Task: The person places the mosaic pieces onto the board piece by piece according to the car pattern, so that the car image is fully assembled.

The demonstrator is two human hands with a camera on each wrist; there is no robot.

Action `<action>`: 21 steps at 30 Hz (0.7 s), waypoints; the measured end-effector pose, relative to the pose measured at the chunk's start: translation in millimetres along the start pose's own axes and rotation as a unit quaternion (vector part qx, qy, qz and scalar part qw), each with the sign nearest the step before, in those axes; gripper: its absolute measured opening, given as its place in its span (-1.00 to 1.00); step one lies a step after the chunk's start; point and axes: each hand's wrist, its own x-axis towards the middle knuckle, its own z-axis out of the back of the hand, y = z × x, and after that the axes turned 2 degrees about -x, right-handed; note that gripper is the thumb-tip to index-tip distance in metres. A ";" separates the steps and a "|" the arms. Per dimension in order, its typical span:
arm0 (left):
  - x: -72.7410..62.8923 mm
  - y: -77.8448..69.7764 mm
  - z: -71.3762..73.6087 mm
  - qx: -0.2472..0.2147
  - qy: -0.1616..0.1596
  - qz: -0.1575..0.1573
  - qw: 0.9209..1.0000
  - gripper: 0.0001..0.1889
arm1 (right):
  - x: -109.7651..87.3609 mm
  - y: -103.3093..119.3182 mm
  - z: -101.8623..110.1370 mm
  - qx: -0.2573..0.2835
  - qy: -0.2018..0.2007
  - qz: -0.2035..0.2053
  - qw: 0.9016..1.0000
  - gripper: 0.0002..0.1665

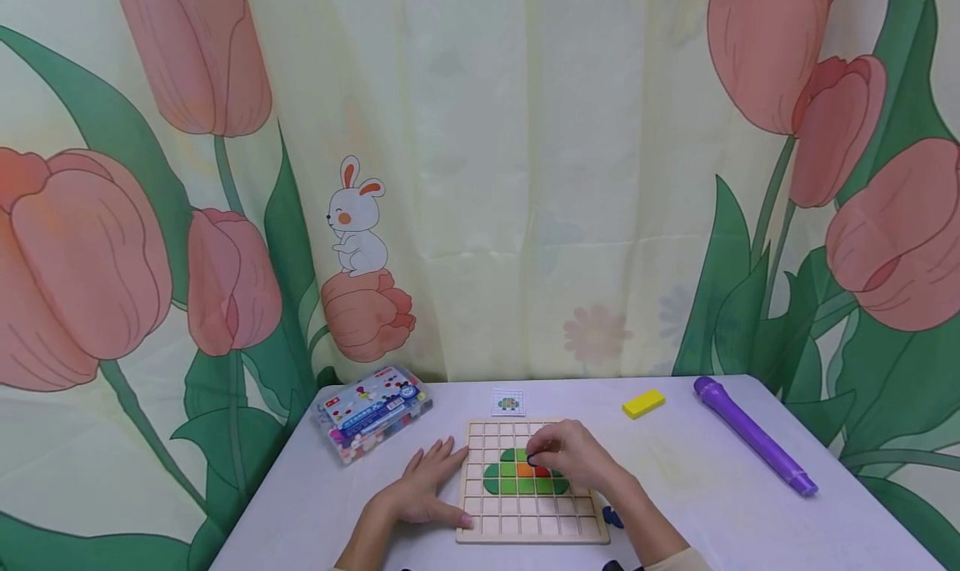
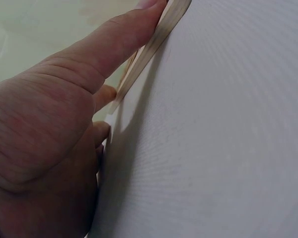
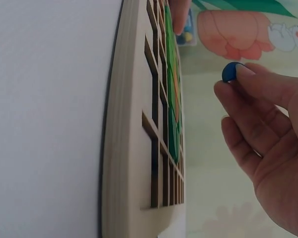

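A wooden grid board point(image 1: 532, 524) lies flat on the table, with green pieces point(image 1: 508, 486), an orange piece point(image 1: 524, 470) and a red piece point(image 1: 542, 472) set in its middle cells. My left hand point(image 1: 426, 488) is spread at the board's left side, its thumb and fingertips at the edge. Over the board's upper right part, my right hand point(image 1: 576, 454) pinches a small blue piece with a rounded side point(image 3: 229, 72) between thumb and index finger. In the right wrist view that piece is held above the grid, and the other fingers are loosely bent.
Behind the board lies a small card point(image 1: 509, 402) with a coloured grid picture. A clear plastic box point(image 1: 375, 410) of small parts stands back left. To the right are a yellow block point(image 1: 643, 403), a long purple stick point(image 1: 756, 438) and dark blue pieces point(image 1: 612, 517) near the right forearm.
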 end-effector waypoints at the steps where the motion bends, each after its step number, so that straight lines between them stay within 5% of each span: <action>1: 0.1 0.1 0.2 0.000 0.001 0.000 1.000 0.19 | 0.6 1.0 -1.2 0.000 0.001 0.004 1.000 -0.86; 21: 1.0 1.8 -0.6 0.006 0.004 0.000 1.000 0.17 | 11.3 13.2 -22.7 0.011 0.045 0.030 0.998 -0.96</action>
